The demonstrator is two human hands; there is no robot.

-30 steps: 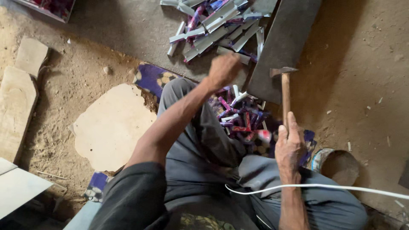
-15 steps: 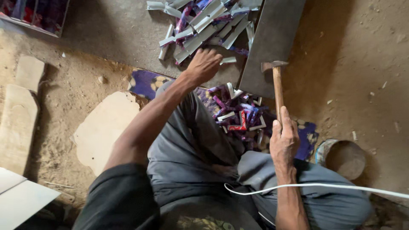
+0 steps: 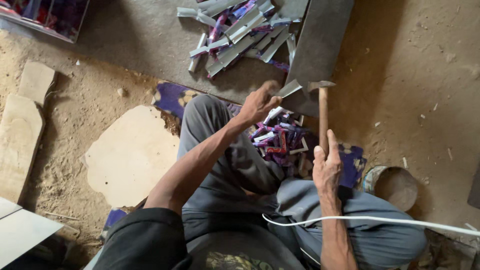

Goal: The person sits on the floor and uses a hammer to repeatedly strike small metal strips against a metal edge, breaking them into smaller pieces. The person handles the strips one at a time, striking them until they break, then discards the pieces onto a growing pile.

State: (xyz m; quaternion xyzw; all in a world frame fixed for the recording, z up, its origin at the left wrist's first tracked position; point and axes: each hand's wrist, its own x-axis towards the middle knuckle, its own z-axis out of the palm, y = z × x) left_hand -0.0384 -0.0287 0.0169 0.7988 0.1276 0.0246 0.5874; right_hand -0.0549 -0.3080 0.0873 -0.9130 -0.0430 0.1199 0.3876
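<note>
Sandy, dusty ground (image 3: 425, 75) fills the whole view, with a large grey sheet (image 3: 140, 45) spread over its upper part. On the far left lie two pale flat stones (image 3: 20, 130), and a bigger pale stone slab (image 3: 132, 155) lies left of the person's bent knee. A dark grey metal plate (image 3: 320, 45) lies slanted just beyond the fingertips of both hands. The person sits on the ground in grey trousers (image 3: 235, 165), and a white cable (image 3: 370, 220) crosses over the right thigh.

Beyond the left hand's fingers, on the grey sheet, there is a heap of folded silver and purple strips (image 3: 240, 32). Under both hands, between the legs, a second heap of smaller purple, white and red pieces (image 3: 277, 140) lies on a purple patterned cloth (image 3: 172, 97). To the right of the right hand stands a small round tin (image 3: 392, 185), dusty inside.

The right hand (image 3: 327, 167) is closed around the wooden handle of a hammer (image 3: 322, 107), with the thumb stretched along the handle; the metal head stands up past the fingertips, against the lower edge of the metal plate. The left hand (image 3: 257, 102) pinches one silver strip (image 3: 290, 88) between thumb and fingers. This strip sticks out to the right of the fingertips, on the edge of the plate, just beside the hammer head.
</note>
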